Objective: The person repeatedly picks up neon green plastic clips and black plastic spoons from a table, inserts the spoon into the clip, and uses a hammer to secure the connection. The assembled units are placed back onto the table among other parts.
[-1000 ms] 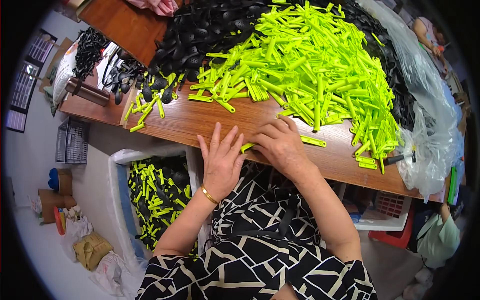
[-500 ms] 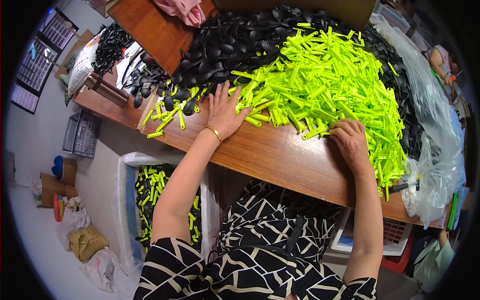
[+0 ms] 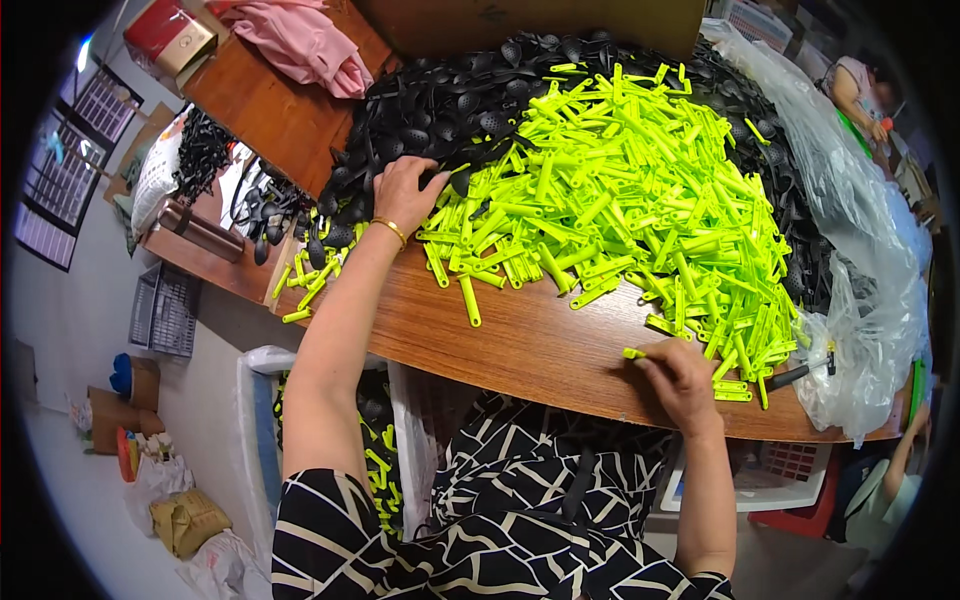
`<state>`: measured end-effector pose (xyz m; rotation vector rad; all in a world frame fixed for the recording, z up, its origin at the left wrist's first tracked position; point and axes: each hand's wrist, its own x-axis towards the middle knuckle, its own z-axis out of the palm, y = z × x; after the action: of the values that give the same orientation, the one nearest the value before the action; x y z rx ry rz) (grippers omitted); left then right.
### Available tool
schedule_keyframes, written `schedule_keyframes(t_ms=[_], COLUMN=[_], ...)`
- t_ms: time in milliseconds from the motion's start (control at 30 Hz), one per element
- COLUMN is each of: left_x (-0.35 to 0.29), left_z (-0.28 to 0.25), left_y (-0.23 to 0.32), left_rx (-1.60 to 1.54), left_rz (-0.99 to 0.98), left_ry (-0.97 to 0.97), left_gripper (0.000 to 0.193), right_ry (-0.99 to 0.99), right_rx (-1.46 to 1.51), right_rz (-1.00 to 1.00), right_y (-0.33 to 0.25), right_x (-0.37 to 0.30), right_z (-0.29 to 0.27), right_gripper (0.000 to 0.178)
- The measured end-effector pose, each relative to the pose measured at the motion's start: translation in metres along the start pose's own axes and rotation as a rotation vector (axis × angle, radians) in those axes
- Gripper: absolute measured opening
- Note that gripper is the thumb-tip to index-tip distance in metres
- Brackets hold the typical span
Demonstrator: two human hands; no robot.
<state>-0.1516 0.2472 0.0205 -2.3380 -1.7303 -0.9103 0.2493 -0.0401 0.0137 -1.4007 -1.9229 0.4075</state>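
Note:
My left hand, with a gold bracelet at the wrist, reaches to where black slotted spoon heads meet lime-green plastic handles. Its thumb and fingers are bent close together beside a dark spoon head; what they pinch is not clear. Over the front of the wooden table, my right hand pinches one lime-green handle between thumb and fingertips. A large heap of the same handles lies ahead of both hands. Black spoons are piled behind and around it.
Below the table at left stands a plastic-lined bin of black and green parts. A brown flask lies at the table's left end. Clear plastic sheeting covers the right side. Another person is at the far right.
My right hand has drawn back from the heap toward the table's front edge with a green handle. My left hand has gone from lying flat to bent fingers; the head view has shifted.

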Motion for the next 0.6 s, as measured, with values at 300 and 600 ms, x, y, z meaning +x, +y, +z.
schedule_keyframes(t_ms=[300, 600], left_x=[0.040, 0.056], left_z=[0.034, 0.016], left_y=[-0.002, 0.027], left_rx=[0.223, -0.564], left_rz=[-0.106, -0.202], left_ry=[-0.020, 0.201], left_gripper=[0.043, 0.028], right_ry=[-0.019, -0.017], right_rx=[0.131, 0.340], right_rz=[0.134, 0.274], right_y=[0.005, 0.012], right_x=[0.004, 0.000], right_z=[0.002, 0.001], right_gripper=[0.019, 0.020])
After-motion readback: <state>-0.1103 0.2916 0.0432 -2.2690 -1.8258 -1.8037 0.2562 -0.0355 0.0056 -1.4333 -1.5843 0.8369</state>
